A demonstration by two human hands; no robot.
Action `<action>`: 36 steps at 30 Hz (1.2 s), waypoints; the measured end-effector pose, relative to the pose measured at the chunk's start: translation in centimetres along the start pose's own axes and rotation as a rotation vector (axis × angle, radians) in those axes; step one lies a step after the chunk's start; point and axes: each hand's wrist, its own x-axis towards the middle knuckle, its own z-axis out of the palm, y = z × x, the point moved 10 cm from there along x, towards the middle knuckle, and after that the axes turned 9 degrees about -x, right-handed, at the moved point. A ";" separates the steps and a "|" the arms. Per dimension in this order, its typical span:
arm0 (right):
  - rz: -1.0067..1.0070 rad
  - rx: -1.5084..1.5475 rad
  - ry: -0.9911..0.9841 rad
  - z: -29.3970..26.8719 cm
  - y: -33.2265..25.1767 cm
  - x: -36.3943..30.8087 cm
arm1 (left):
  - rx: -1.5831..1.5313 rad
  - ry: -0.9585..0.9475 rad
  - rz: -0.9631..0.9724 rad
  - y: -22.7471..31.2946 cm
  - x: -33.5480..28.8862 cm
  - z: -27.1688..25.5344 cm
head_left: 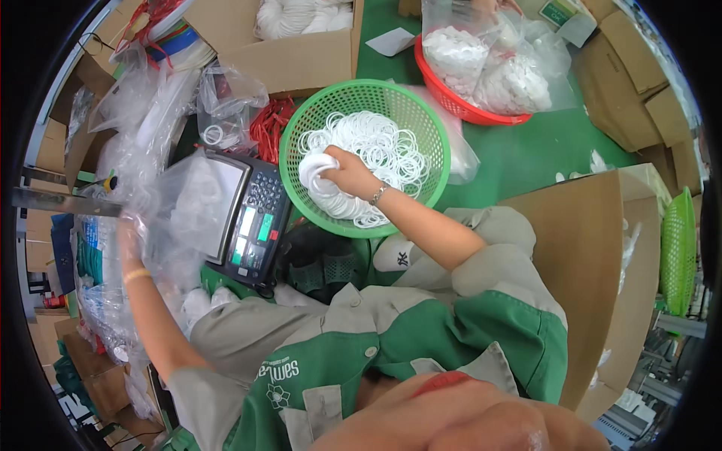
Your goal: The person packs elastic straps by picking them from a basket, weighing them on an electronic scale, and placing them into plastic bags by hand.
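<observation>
My right hand (350, 174) is closed round a bunch of white rings (320, 171), over the green perforated basket (439, 143). Many loose white rings (376, 143) lie in that basket. At the left, my left hand (131, 234) grips the edge of a clear plastic bag (180, 207); its fingers are partly blurred and covered by the film. The bag rests over the plate of a dark digital scale (256, 218), and something whitish shows through it. The scale's keypad and lit displays face my lap.
Behind the basket stands a cardboard box (293, 64) with white material. A red basket (481, 113) holds bags of white pieces. Red ties (272, 128) lie beside the scale. A large open carton (579, 263) stands at my right; plastic film (113, 286) heaps up at the left.
</observation>
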 end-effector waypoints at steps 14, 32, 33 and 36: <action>0.096 0.459 -0.056 -1.2 -0.8 -0.2 | 0.810 -0.388 0.062 5.0 -14.0 11.8; 0.157 0.581 -0.042 -1.3 -1.5 0.2 | -0.166 0.365 -0.213 4.4 0.9 3.3; 0.180 0.594 -0.052 -1.1 -1.4 0.1 | -0.316 0.395 -0.137 6.0 0.9 2.9; 0.202 0.581 -0.078 -0.4 -0.8 0.5 | -0.289 0.394 0.196 10.6 2.3 -1.3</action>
